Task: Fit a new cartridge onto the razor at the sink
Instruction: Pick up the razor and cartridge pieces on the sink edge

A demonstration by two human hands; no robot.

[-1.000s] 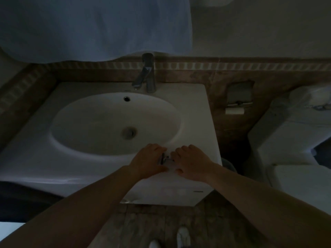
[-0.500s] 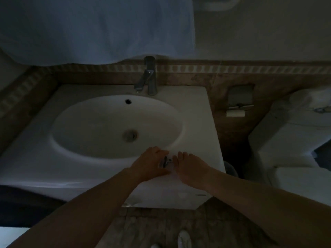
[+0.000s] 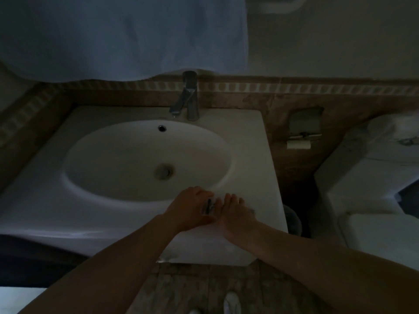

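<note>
While both hands met on the sink point(image 3: 260, 155) ledge, the left hand point(image 3: 190, 210) pinched the razor point(image 3: 208, 206) and the right hand point(image 3: 235, 211) curled beside it (cartridge hidden), apparently mid-fitting; next, a firm, aligned press seemed needed.

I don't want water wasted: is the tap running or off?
Off, as far as the dim picture shows: no stream falls from the tap into the basin, and no water pools around the drain.

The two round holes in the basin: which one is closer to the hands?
The large drain at the basin's bottom is closer to the hands. The small overflow hole sits higher on the back wall, just below the tap.
</note>
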